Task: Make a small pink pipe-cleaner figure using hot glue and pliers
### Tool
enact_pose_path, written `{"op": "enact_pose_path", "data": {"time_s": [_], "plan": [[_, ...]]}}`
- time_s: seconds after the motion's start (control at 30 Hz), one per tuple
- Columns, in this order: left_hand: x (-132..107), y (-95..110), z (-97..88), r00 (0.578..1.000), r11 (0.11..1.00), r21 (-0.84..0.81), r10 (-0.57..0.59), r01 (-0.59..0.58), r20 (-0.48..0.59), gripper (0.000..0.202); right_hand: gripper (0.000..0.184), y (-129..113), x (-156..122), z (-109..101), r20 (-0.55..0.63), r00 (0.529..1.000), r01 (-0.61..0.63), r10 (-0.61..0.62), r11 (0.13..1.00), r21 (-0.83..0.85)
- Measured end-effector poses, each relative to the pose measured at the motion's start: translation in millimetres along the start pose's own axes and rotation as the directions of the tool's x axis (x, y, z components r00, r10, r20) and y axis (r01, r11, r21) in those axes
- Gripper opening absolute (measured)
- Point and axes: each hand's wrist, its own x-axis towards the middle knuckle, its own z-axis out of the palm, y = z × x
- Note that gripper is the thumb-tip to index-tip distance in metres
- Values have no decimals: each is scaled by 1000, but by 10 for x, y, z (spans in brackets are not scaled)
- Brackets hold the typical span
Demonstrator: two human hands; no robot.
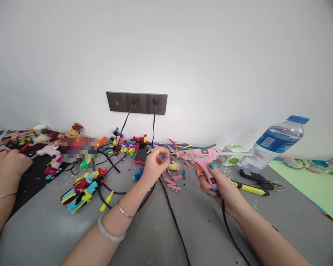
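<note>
Above the grey desk (pixel 158 240), near its middle, a pink plastic glue gun (pixel 207 160) is held level in the person's right hand (pixel 223 188), whose fingers, painted blue at the nails, are wrapped around its handle. Its nozzle points toward the left hand (pixel 151 168), whose fingers (pixel 162 150) curl together right by the tip; one cannot tell whether they are closed on anything. A pale, slender glue stick (pixel 234 153) juts from the back of the gun, and a black cable (pixel 229 225) hangs below the handle. Beneath the nozzle lie small pink fuzzy strips (pixel 173 186), with a pink-edged black smartphone (pixel 140 153) behind the left hand. Right of the gun are a yellow-and-black utility knife (pixel 251 188), a black key fob (pixel 252 175), a white-and-green carton (pixel 231 157) and a clear plastic bottle with a blue label and cap (pixel 276 142), which slants in the view; farther right lies light green paper (pixel 308 184). Left of the left hand sits a multicoloured fuzzy bundle (pixel 83 190) beside a yellow cable tag (pixel 107 201). At the far left, another person's hand (pixel 12 166) is over a black mat (pixel 41 166). Dark wall sockets (pixel 136 102) hold two plugs.
</note>
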Motion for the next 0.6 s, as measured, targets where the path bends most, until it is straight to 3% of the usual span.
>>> {"op": "enact_pose_path", "data": {"time_s": [0.6], "plan": [[3, 23, 3, 999, 1000, -2, 4, -5, -42, 12, 50, -64, -27, 28, -58, 998, 2, -4, 1000, -31]]}}
